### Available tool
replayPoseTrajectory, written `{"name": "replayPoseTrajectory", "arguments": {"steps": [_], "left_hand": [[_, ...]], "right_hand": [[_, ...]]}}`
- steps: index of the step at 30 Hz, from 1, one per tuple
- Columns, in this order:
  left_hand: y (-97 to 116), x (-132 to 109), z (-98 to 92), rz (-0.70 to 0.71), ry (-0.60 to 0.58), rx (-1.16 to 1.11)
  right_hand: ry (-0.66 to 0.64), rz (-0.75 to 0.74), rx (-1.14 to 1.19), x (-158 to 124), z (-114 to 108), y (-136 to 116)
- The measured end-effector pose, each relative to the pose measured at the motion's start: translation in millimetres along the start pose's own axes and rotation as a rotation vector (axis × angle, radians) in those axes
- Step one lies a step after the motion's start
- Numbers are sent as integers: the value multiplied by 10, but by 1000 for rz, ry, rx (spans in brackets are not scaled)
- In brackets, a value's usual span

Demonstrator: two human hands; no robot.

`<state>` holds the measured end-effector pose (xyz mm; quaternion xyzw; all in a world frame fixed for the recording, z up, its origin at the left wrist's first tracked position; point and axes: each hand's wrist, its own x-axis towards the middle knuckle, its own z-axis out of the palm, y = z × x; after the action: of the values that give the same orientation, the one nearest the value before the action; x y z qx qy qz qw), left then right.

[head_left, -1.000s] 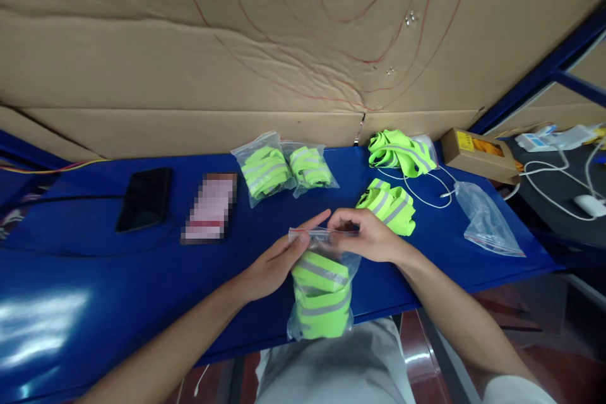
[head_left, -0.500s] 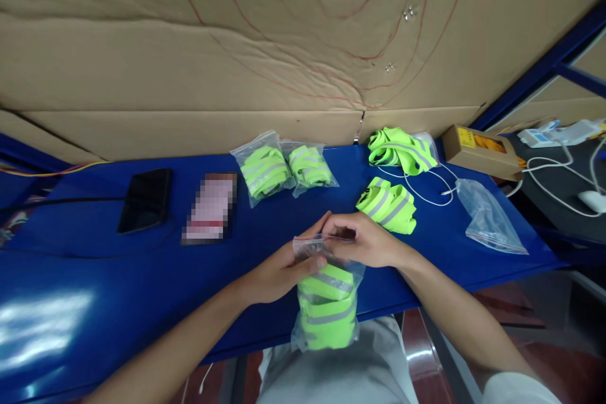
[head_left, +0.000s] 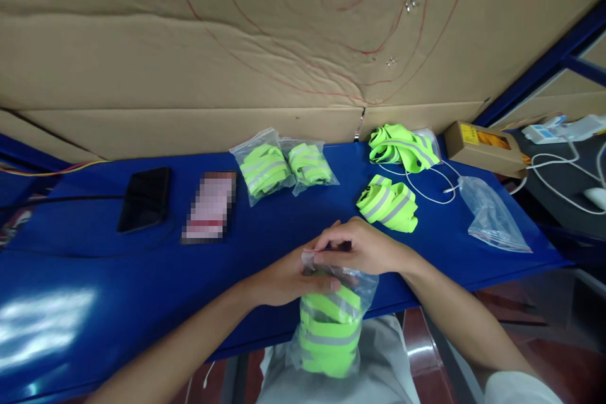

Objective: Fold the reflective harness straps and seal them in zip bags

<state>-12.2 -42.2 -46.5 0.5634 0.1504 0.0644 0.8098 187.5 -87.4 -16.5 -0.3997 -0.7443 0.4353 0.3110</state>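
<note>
Both my hands pinch the top strip of a clear plastic zip bag (head_left: pixel 331 328) that hangs over the near edge of the blue table (head_left: pixel 142 278). Inside the bag is a folded neon-yellow vest with grey reflective bands. My left hand (head_left: pixel 284 278) grips the left end of the bag's mouth with closed fingers. My right hand (head_left: pixel 364 246) lies over the top, its fingertips pressed together on the same strip, touching the left hand.
Two bagged vests (head_left: pixel 284 167) lie at the back centre. Two loose folded vests (head_left: pixel 388 202) (head_left: pixel 400 148) sit to the right beside an empty clear bag (head_left: pixel 492 218), a white cable and a cardboard box (head_left: pixel 483 148). A dark phone (head_left: pixel 144 199) and another phone lie left. A cardboard wall stands behind.
The bagged vest has dropped lower and nearer to me, past the table edge. My right hand has slid leftward along the bag's top strip until it meets the left hand.
</note>
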Motion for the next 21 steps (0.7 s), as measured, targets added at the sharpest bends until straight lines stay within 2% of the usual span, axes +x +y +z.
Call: {"name": "replayPoseTrajectory", "arguments": {"steps": [3, 9, 11, 14, 18, 21], "left_hand": [[5, 21, 4, -2, 49, -1], [21, 13, 4, -22, 48, -29], [20, -22, -9, -48, 53, -72], [42, -73, -43, -49, 86, -49], [143, -51, -85, 111, 388, 222], [309, 103, -100, 270, 659, 278]], "right_hand": [[37, -32, -24, 16, 30, -27], [122, -52, -39, 6, 84, -54], [236, -62, -23, -20, 77, -37], [488, -3, -18, -65, -18, -23], [842, 49, -102, -158, -320, -54], [1145, 74, -205, -322, -584, -22]]}}
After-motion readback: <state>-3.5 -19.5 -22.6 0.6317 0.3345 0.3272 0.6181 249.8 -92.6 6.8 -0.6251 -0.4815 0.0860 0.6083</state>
